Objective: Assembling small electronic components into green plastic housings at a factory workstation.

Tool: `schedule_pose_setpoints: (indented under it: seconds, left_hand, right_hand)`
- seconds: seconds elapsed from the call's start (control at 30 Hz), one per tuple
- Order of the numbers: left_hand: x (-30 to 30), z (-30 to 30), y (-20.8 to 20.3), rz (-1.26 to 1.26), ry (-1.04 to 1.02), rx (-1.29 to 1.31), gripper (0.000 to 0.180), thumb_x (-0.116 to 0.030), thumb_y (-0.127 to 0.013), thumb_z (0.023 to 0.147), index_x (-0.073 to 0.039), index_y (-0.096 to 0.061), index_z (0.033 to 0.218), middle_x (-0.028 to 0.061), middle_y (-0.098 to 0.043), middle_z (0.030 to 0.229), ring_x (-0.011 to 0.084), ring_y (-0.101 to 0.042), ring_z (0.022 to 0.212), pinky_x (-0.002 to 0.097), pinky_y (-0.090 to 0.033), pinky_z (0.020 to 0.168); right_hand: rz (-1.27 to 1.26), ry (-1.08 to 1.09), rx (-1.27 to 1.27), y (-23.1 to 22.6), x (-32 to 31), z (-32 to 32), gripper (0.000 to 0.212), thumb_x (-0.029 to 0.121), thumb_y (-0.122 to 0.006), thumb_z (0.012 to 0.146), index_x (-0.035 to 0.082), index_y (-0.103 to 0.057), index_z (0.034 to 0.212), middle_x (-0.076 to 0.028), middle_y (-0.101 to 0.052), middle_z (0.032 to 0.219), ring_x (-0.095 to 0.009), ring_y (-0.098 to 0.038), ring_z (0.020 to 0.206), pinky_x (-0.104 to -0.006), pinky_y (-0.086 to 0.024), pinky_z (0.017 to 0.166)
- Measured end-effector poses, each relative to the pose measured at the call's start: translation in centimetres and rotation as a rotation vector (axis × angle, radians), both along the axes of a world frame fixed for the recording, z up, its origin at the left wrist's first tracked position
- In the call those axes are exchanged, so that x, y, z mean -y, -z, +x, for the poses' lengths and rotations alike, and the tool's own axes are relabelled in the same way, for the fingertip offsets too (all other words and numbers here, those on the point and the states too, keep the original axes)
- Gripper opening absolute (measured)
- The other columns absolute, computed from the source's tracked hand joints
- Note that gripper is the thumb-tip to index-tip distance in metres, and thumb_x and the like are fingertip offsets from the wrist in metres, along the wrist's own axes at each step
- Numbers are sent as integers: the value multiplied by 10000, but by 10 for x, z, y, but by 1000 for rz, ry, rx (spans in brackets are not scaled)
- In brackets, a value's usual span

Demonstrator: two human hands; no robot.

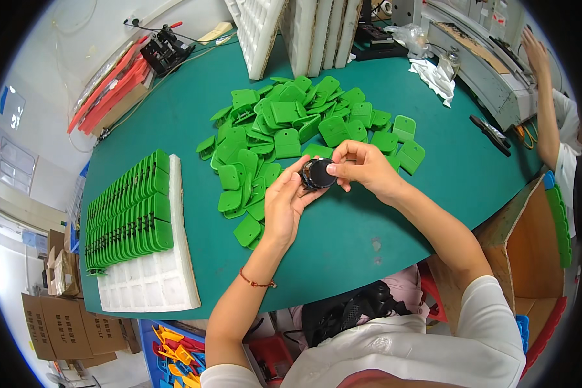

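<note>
Between my two hands is a round black part (318,174) with a flat, disc-like face; its exact kind I cannot tell. My left hand (283,205) holds it from the left, fingers curled round its edge. From the right, my right hand (368,169) pinches its rim, the thumb lying on the black face. Just beyond the hands spreads a loose heap of green plastic clip-like pieces (287,143), flat with rounded corners, some with a small hole. The fingers partly hide the black part's sides.
At the left, a white foam tray (186,258) carries rows of upright green pieces with dark fittings (129,213). White foam trays (297,39) stand on edge at the back. A black tool (491,134) lies at the right, near a co-worker's arm (547,110). A cardboard box (530,252) stands beside the table.
</note>
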State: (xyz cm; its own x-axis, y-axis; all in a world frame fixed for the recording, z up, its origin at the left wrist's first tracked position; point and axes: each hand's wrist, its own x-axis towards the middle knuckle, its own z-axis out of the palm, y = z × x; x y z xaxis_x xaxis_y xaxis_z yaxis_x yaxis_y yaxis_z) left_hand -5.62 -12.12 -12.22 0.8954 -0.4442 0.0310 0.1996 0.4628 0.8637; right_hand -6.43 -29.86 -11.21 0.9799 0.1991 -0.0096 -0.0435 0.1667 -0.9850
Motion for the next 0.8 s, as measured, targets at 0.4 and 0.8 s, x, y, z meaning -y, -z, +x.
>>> schedule_pose_setpoints:
  seconds: [0.4, 0.8]
  left_hand:
    - [1, -1, -2, -13, 42, 11, 380, -130, -331, 908, 114, -345, 1199, 226, -443, 1188, 277, -511, 1043, 424, -441, 895]
    - [1, -1, -1, -19, 44, 11, 377, -130, -334, 906, 114, -355, 1192, 229, -444, 1186, 287, -527, 1017, 410, -451, 884]
  right_hand:
    - [32, 28, -22, 3, -2, 1, 142, 109, -654, 746, 55, -524, 756, 0, -520, 653, -70, -487, 538, -202, -378, 473]
    - [31, 20, -1, 4, -1, 1, 129, 89, -655, 740, 41, -537, 762, -13, -551, 658, -75, -528, 543, -192, -409, 475]
